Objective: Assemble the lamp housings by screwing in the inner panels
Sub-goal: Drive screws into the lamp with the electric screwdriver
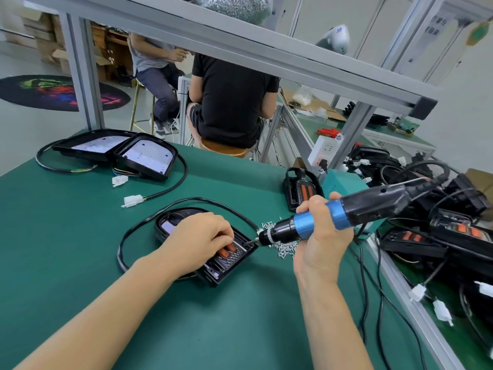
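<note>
A black lamp housing point(228, 265) with an inner panel and orange lenses lies on the green mat point(80, 249) in the middle. My left hand point(198, 240) rests on top of it, fingers curled down onto the panel near the orange lenses. My right hand point(321, 237) grips a blue and black electric screwdriver point(344, 213), tilted so its bit touches the housing's right corner. A small heap of silver screws point(282, 244) lies just under the screwdriver's nose. The housing's black cable point(125, 236) loops round it on the mat.
Two more housings point(117, 152) with white connectors point(132, 201) lie at the far left. Another housing point(301, 189) stands by a teal box point(344, 181). A pile of housings and cables point(440, 209) fills the right side. Two people point(232, 102) sit beyond the table's far edge.
</note>
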The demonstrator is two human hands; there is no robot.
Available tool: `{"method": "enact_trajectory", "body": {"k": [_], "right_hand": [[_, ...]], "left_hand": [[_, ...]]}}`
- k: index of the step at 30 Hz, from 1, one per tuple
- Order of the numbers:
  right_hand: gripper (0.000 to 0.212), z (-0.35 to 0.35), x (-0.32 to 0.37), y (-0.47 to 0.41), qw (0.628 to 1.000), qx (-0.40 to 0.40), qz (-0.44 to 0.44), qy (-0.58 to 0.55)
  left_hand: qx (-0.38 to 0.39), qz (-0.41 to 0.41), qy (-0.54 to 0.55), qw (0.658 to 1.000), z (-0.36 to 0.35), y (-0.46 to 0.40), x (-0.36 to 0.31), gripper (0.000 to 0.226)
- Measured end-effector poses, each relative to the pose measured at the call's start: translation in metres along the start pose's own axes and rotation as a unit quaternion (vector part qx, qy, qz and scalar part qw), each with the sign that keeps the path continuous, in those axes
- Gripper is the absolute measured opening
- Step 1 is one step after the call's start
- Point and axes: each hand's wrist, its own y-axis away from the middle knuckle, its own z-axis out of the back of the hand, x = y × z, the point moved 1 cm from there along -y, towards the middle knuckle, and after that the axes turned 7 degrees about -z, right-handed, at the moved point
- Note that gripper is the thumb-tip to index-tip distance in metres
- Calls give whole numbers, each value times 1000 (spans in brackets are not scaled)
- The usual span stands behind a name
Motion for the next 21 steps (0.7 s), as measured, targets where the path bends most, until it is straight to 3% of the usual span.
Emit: {"method": "enact_trajectory", "body": {"k": [7,14,21], "right_hand": [[28,-4,2,2,999,49,12,9],[23,-3,0,4,999,51,-4,-1],[40,21,11,3,996,-30,6,-85]], "left_hand": [[-12,-4,-9,1000,-3,1,3,11],[31,6,-20,999,0,-8,1,14],[63,18,-60,996,5,-26,5,11]]}}
